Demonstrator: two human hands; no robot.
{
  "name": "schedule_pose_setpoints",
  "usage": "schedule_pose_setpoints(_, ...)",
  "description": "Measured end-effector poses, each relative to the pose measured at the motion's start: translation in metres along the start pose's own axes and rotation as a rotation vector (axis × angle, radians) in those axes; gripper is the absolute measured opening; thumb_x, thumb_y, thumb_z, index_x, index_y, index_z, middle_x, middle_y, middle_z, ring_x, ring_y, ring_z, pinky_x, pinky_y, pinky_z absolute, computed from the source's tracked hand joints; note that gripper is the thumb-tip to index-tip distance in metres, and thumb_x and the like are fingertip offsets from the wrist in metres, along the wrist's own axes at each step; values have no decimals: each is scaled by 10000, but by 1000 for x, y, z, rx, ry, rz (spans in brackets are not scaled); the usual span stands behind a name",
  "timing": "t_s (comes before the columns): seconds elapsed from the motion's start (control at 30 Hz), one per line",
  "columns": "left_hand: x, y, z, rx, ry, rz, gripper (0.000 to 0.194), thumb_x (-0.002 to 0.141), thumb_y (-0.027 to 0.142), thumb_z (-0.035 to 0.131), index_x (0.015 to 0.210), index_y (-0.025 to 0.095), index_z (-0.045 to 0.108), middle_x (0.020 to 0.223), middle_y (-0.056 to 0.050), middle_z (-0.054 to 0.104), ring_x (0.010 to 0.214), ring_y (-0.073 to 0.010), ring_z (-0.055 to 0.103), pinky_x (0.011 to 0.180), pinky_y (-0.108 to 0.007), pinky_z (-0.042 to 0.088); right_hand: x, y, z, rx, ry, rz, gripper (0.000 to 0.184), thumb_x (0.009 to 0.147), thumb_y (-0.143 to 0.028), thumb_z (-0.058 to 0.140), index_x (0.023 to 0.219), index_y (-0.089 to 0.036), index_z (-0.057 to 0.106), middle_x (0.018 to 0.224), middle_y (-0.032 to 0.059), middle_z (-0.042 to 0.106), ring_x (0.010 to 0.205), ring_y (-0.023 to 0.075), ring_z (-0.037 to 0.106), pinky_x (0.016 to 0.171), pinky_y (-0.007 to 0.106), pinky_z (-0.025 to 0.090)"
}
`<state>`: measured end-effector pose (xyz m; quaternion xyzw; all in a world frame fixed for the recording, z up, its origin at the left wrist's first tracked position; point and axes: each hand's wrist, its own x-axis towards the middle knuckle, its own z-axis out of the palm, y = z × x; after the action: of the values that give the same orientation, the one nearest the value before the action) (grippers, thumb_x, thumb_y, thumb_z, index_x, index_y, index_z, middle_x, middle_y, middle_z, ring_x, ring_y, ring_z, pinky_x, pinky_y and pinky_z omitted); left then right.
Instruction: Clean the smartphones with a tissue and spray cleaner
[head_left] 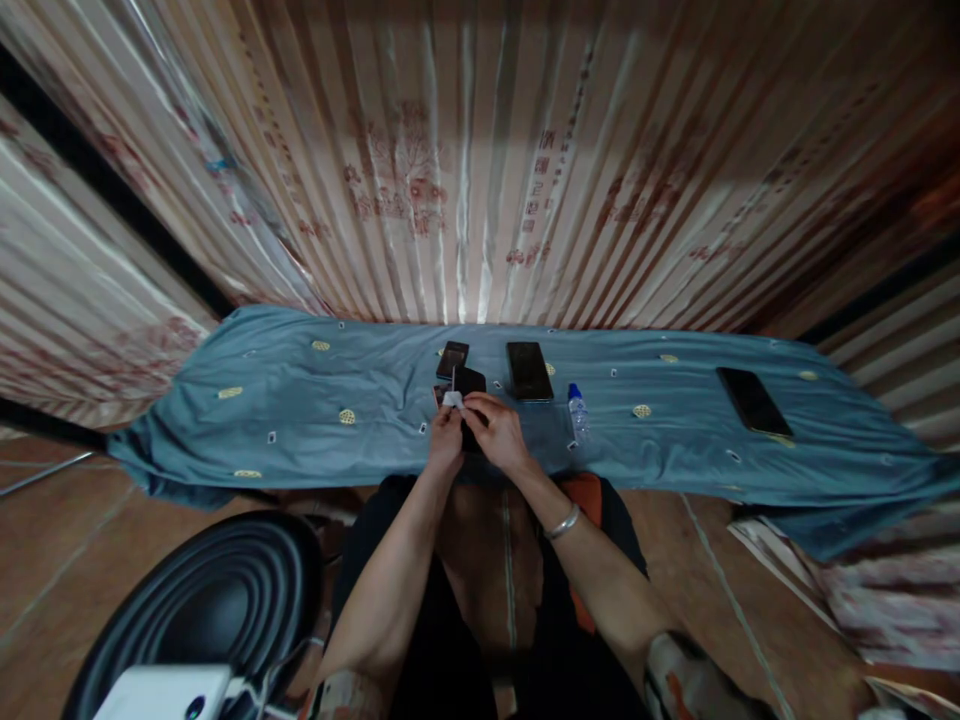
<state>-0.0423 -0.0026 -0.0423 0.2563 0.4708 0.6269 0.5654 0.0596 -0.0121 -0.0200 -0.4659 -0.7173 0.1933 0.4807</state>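
Observation:
Both of my hands meet over the near middle part of the cloth-covered table. My left hand point(447, 438) is closed on a small white piece point(453, 399), too small to tell its kind. Close beside it, my right hand point(495, 428) is pinched, its fingertips against the same white piece. A flat black object point(470, 380) lies just behind my fingers, partly hidden by them. Beyond it rests a small dark phone-like box point(452, 360). To the right of that lies a larger black phone or tablet point(529, 366).
A clear bottle with a blue cap point(578, 413) lies right of my hands. Farther right is another black phone point(754, 402). The blue cloth point(375, 440) hangs over the table edges. Pleated curtains point(465, 180) surround it. A black round stool point(210, 600) and a white device point(165, 692) are lower left.

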Motion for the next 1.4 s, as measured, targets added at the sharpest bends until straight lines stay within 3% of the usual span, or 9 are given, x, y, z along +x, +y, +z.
schedule_pose_setpoints(0.27,-7,2,3,-10,-83,33,261,687,249,769,947,220,770,1066,-22,773,1159,-229,652,1090,-361,425,12,21,-6,-31,48,50,202,938,-276,564,911,-219,756,1057,81,774,1012,215,722,953,368,560)
schedule_pose_setpoints(0.47,-14,7,8,-100,-114,-57,335,645,307,817,960,203,774,1082,-47,784,1171,-249,662,1117,-392,410,13,26,-21,-268,188,19,294,956,-269,530,1162,-178,720,1315,143,678,1202,278,622,1080,484,485)
schedule_pose_setpoints(0.73,-11,9,9,-37,-124,23,391,663,289,787,1045,205,773,1212,-52,753,1274,-259,612,1167,-401,375,-3,9,-13,-311,-29,-132,411,1012,-236,389,1310,-151,659,1330,161,660,1204,270,605,1080,469,492)
schedule_pose_setpoints(1.0,-20,12,13,8,-222,0,445,671,338,807,1097,214,769,1315,-57,707,1372,-277,539,1213,-429,327,0,25,-23,-334,49,-47,437,1001,-244,393,1348,-127,632,1394,177,618,1263,284,571,1106,497,469)
schedule_pose_setpoints(1.23,-16,19,9,-94,-139,-104,454,715,443,799,1055,144,759,1198,-112,754,1304,-299,599,1176,-450,386,-8,13,-15,-331,-21,-83,432,999,-234,391,1330,-141,652,1363,161,642,1248,274,580,1112,476,470)
schedule_pose_setpoints(1.4,-18,16,11,-130,-191,-122,458,782,464,744,1127,163,742,1290,-105,716,1373,-262,541,1199,-401,357,-3,18,-20,-322,45,-60,411,998,-271,427,1321,-169,659,1394,136,628,1374,286,489,1170,529,412)
